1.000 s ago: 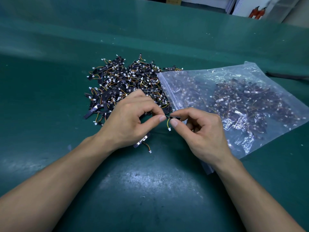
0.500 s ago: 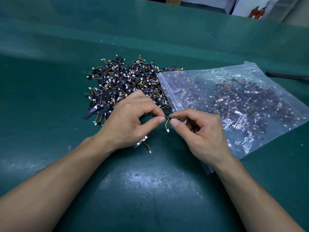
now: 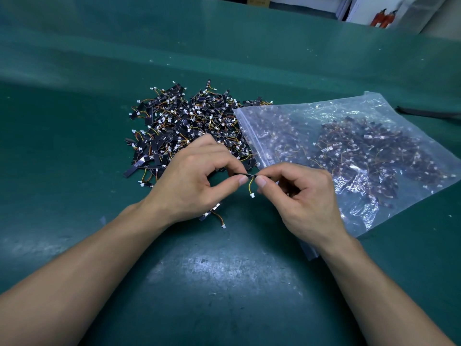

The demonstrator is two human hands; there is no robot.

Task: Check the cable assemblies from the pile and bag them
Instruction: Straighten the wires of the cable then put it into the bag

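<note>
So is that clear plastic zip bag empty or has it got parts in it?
Not empty: the clear plastic zip bag lying flat shows many dark cable assemblies through its film.

Left of the pile (image 3: 184, 126) and on its near side the green mat (image 3: 74, 196) lies open, while the bag (image 3: 349, 146) crowds its right edge.
</note>
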